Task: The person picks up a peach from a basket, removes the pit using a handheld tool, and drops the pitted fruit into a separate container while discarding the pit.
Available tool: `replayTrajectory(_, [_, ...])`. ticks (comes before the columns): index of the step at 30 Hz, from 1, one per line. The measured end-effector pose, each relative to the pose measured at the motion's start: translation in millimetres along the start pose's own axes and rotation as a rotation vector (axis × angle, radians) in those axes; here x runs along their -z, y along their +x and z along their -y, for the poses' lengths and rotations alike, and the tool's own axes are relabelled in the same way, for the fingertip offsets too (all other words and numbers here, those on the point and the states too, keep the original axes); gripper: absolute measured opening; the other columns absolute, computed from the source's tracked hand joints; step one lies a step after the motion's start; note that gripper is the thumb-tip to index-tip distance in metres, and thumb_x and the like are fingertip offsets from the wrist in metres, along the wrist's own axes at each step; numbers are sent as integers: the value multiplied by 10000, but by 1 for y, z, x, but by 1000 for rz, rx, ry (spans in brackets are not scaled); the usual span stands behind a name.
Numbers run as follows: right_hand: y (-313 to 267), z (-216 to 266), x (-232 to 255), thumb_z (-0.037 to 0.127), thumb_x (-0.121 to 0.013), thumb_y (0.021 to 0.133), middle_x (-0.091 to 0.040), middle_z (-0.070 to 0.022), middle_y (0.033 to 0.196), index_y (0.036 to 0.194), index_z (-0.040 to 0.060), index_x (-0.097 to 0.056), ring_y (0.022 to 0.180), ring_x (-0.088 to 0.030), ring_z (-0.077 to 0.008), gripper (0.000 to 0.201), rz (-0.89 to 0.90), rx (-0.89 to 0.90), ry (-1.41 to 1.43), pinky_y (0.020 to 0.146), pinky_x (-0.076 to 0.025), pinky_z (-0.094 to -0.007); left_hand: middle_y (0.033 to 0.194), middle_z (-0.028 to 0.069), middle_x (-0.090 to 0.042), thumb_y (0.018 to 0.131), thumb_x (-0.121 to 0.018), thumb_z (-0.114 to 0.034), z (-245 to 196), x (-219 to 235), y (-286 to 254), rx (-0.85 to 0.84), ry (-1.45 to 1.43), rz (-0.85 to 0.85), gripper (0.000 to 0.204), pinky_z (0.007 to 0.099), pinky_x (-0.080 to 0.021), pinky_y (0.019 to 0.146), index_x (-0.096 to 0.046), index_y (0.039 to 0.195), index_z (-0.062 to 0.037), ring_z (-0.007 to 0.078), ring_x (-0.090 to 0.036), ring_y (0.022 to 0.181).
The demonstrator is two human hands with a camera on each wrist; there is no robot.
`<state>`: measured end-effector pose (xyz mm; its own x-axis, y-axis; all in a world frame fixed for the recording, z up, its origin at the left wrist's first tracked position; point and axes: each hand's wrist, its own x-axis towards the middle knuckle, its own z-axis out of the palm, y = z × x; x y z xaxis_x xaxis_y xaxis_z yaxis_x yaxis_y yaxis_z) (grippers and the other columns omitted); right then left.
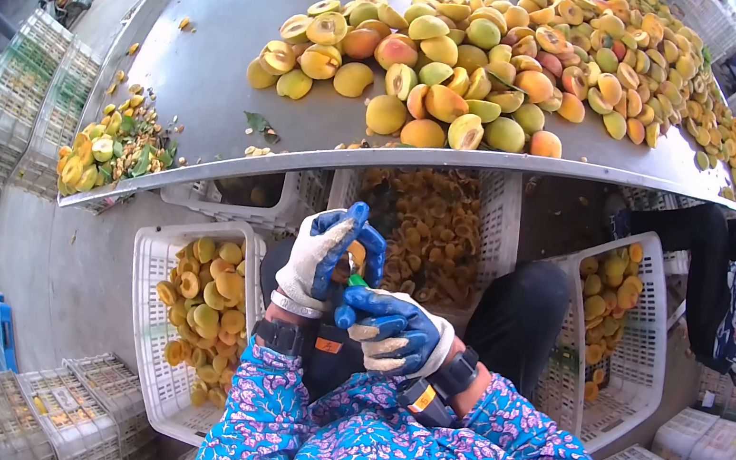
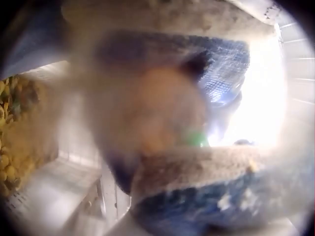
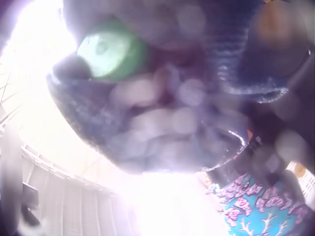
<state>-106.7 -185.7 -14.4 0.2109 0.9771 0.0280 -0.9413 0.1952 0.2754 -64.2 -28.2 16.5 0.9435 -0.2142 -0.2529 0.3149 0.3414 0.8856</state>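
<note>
Head view shows peach pile (image 1: 510, 60); wrist views blurred.

Head view looks down; wrist views pressed close, blurred; all share green-handled tool (image 1: 354, 281).

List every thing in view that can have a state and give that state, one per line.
left hand: gloved, gripping a fruit
right hand: gloved, gripping a green-handled tool
fruit on the table: heaped, some halved
left crate: part filled
middle crate: nearly full
right crate: part filled
</note>
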Motion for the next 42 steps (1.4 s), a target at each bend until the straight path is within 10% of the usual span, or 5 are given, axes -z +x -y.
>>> replayTrajectory(9, [-9, -9, -1, 307, -343, 1014, -444, 21, 623, 1058, -55, -519, 358, -386, -56, 404, 291, 69, -7, 349, -348, -237, 630, 113, -618, 915, -562, -406, 9, 5, 10, -41, -119, -199, 439, 300, -504, 485, -638, 791, 8, 210, -599, 510])
replayTrajectory(18, [-21, 5, -56, 274, -602, 886, -563, -61, 608, 898, 45, -600, 437, -528, -176, 229, -907, 360, -1133, 409, -418, -282, 826, 140, -650, 943, -419, -525, 18, 15, 23, -4, -415, -141, 572, 386, -539, 671, -622, 978, 9, 268, -634, 727])
replayTrajectory(21, [-8, 9, -34, 252, -614, 857, -620, -165, 679, 901, 26, -581, 583, -615, -316, 233, -885, 676, -2098, 524, -484, -384, 834, 138, -659, 942, -418, -528, 16, 15, 23, 103, -462, -129, 576, 375, -547, 682, -624, 985, 8, 268, -646, 737])
replayTrajectory(25, [4, 12, -41, 236, -549, 863, -628, -227, 741, 888, 8, -534, 711, -634, -377, 230, -1186, 393, -2400, 620, -496, -453, 832, 135, -667, 939, -426, -530, 19, 15, 24, 86, -390, -149, 587, 355, -553, 682, -623, 990, 21, 256, -654, 743])
replayTrajectory(42, [-19, 30, -40, 176, -562, 850, -638, -201, 725, 876, -17, -521, 700, -645, -368, 198, -1308, 219, -2499, 623, -504, -416, 679, 98, -619, 923, -510, -490, 25, 0, 34, -188, -133, -423, 546, 283, -511, 565, -621, 882, 43, 176, -605, 584])
